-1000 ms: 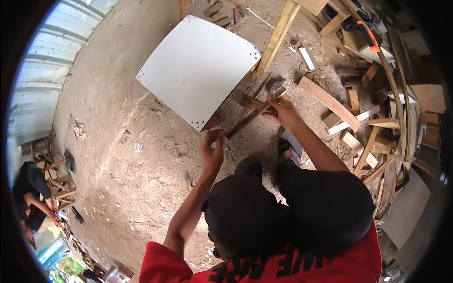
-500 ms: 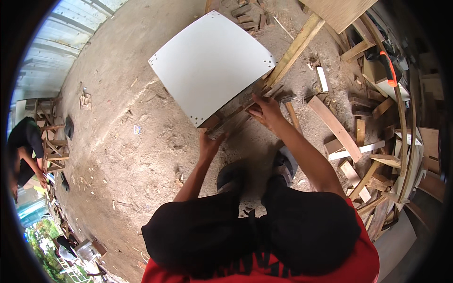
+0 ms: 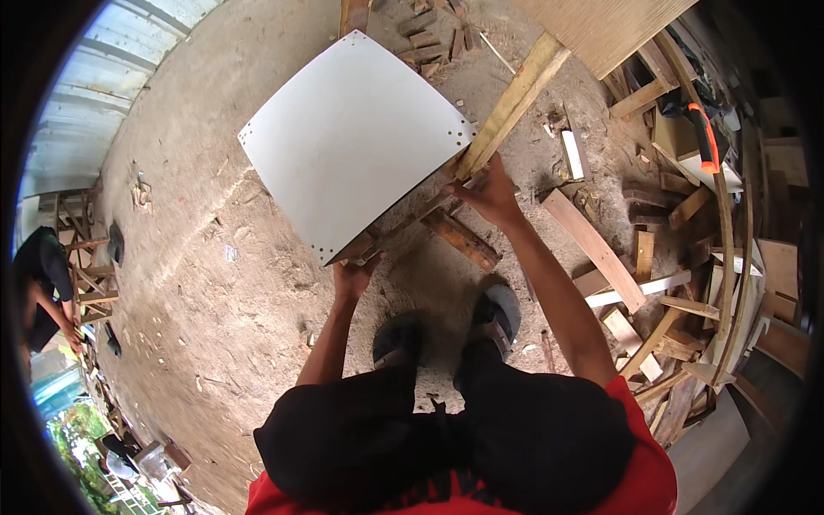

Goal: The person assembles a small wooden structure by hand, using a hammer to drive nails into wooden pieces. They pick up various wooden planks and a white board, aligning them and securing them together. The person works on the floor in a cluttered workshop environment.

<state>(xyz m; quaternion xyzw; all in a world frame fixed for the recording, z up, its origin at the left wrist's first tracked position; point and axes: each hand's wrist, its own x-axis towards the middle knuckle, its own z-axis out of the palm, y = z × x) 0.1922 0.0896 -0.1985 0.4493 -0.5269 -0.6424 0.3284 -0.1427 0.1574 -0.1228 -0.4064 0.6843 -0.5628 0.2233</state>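
A white square board (image 3: 352, 146), with small dark dots at its corners, sits over brown wooden framing that shows along its near edge. My left hand (image 3: 354, 276) is closed at the near corner, its fingertips partly hidden under the edge. My right hand (image 3: 493, 197) is by the right corner, thumb and fingers curled around the wood there, close to the lower end of a long pale timber (image 3: 515, 103). Between my hands and my shoes a short brown wood block (image 3: 462, 240) slants across the ground.
A plywood panel (image 3: 605, 30) juts in at the top right. Wood offcuts (image 3: 592, 249) and a saw with an orange-and-black handle (image 3: 705, 137) are on the right. Several wood pieces (image 3: 425, 39) lie beyond the board. Another person (image 3: 43, 283) is at the far left beside wooden frames.
The white board sits further left and lower in view. My left hand has closed in under its near corner, and my right hand has shifted up to the right corner. The brown block now shows clearly.
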